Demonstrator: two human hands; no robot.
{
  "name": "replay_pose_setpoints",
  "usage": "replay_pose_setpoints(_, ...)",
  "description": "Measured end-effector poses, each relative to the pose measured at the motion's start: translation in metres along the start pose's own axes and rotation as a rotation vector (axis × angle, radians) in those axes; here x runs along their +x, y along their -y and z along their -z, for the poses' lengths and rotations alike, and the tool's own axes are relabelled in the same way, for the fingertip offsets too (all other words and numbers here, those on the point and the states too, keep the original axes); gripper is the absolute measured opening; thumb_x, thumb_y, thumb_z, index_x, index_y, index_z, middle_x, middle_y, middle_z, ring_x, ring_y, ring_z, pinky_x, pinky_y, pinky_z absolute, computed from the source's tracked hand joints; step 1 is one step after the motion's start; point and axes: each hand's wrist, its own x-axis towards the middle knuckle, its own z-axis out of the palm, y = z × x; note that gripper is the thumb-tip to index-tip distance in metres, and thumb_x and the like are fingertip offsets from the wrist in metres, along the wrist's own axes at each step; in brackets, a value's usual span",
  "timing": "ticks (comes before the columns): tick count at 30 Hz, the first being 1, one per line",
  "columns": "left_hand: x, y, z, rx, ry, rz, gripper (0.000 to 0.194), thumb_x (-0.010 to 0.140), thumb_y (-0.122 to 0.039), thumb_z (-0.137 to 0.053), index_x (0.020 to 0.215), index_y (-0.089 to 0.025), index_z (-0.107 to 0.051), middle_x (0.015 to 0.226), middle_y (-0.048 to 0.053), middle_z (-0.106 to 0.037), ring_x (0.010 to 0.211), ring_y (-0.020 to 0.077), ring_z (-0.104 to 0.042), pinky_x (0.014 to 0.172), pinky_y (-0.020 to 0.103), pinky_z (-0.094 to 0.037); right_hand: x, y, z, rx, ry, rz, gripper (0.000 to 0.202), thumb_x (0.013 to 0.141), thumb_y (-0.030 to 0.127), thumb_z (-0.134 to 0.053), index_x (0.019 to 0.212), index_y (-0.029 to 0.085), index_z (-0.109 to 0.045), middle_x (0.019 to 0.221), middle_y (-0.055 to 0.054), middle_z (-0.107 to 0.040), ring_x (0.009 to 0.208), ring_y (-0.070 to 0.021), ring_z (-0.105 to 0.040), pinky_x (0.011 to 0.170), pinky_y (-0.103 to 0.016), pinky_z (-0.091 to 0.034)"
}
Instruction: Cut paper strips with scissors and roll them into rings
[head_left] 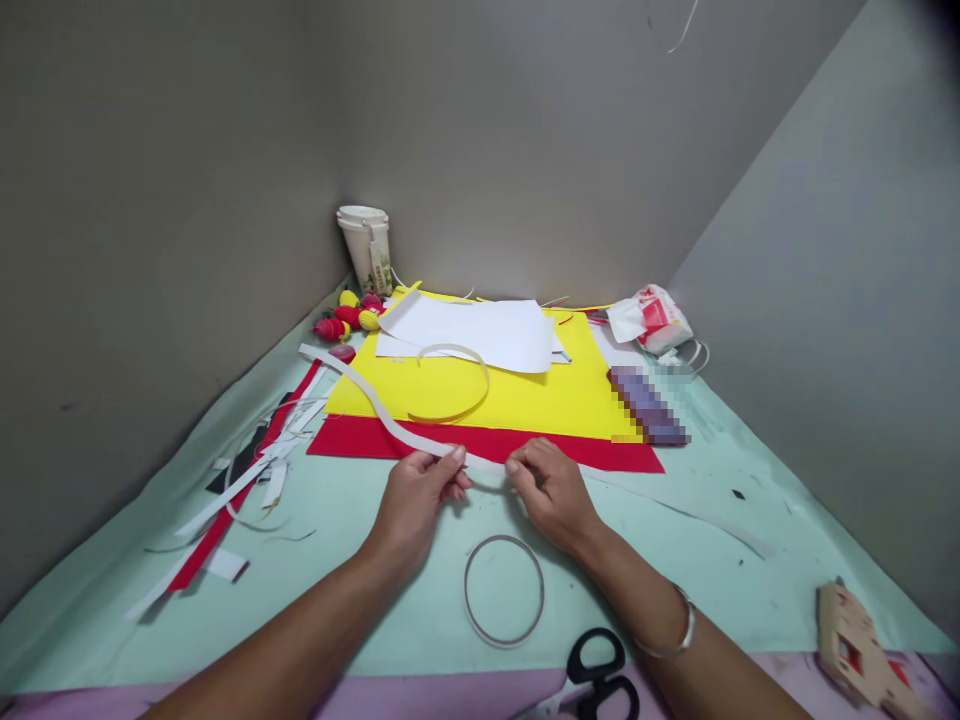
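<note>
Though in both hands (420, 495) (553, 490), strip (486, 465) seemingly loose-ended

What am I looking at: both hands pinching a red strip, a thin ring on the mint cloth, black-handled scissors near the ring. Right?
Not quite: the strip is the wrong colour. The head view shows the left hand and right hand pinching a white strip. The thin ring on the mint cloth and the black-handled scissors near it stand as stated.
</note>
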Motion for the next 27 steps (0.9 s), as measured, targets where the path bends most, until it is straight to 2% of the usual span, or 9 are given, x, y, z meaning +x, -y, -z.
replay_pose_setpoints(5, -0.0022, -0.0026, -0.0023, 0.004, -0.001, 0.006, 0.027, 0.07, -0.036, -0.075, 0.065, -0.011, -0.064, 0.059, 0.004, -0.064, 0.053, 0.0108, -0.052, 0.055, 0.024, -0.042, 0.0007, 0.0015, -0.0024, -0.038, -0.014, 0.013, 0.02, 0.087, 0.03, -0.057, 0.07, 0.02, -0.058, 0.066, -0.001, -0.061, 0.065, -0.0164, -0.052, 0.062, -0.03, -0.041)
replay_pose_setpoints(12, -0.003, -0.0038, -0.0014, -0.047, 0.029, 0.029, 0.029, 0.076, -0.037, -0.07, 0.068, -0.01, -0.063, 0.059, 0.005, -0.064, 0.053, 0.0103, -0.052, 0.053, 0.022, -0.042, 0.0014, 0.0004, -0.0019, -0.022, 0.02, -0.026, 0.016, 0.086, 0.022, -0.054, 0.071, 0.02, -0.059, 0.068, -0.001, -0.061, 0.066, -0.0167, -0.052, 0.062, -0.029, -0.04)
replay_pose_setpoints(18, -0.0013, -0.0051, -0.0004, -0.12, -0.031, 0.018, 0.03, 0.072, -0.039, -0.074, 0.071, -0.011, -0.062, 0.059, 0.004, -0.064, 0.055, 0.0099, -0.054, 0.054, 0.02, -0.042, 0.0018, -0.0037, -0.0002, 0.016, -0.014, -0.043, 0.014, 0.081, 0.019, -0.051, 0.07, 0.02, -0.059, 0.069, -0.002, -0.063, 0.067, -0.0174, -0.055, 0.062, -0.029, -0.042)
replay_pose_setpoints(20, -0.0008, -0.006, -0.0005, -0.121, -0.012, 0.029, 0.029, 0.072, -0.038, -0.074, 0.074, -0.011, -0.063, 0.059, 0.003, -0.064, 0.055, 0.0098, -0.054, 0.054, 0.02, -0.043, 0.0019, -0.004, -0.0002, 0.024, -0.016, -0.05, 0.013, 0.081, 0.019, -0.051, 0.07, 0.02, -0.059, 0.069, -0.002, -0.063, 0.067, -0.0175, -0.054, 0.062, -0.029, -0.042)
replay_pose_setpoints(24, 0.0003, -0.0038, 0.0001, -0.012, 0.065, 0.025, 0.03, 0.069, -0.033, -0.077, 0.086, -0.011, -0.066, 0.062, 0.003, -0.066, 0.056, 0.0113, -0.056, 0.054, 0.022, -0.044, 0.0022, -0.002, -0.0001, 0.043, -0.002, -0.05, 0.014, 0.08, 0.016, -0.051, 0.069, 0.02, -0.058, 0.067, -0.001, -0.061, 0.066, -0.0169, -0.053, 0.062, -0.029, -0.04)
replay_pose_setpoints(27, 0.0007, 0.0, 0.0011, 0.098, 0.06, 0.007, 0.026, 0.069, -0.031, -0.077, 0.081, -0.01, -0.067, 0.062, 0.004, -0.067, 0.054, 0.0113, -0.056, 0.054, 0.023, -0.044, 0.0024, -0.0011, -0.0001, 0.054, 0.017, -0.044, 0.014, 0.08, 0.016, -0.051, 0.069, 0.02, -0.058, 0.066, 0.0, -0.059, 0.065, -0.0166, -0.052, 0.062, -0.029, -0.039)
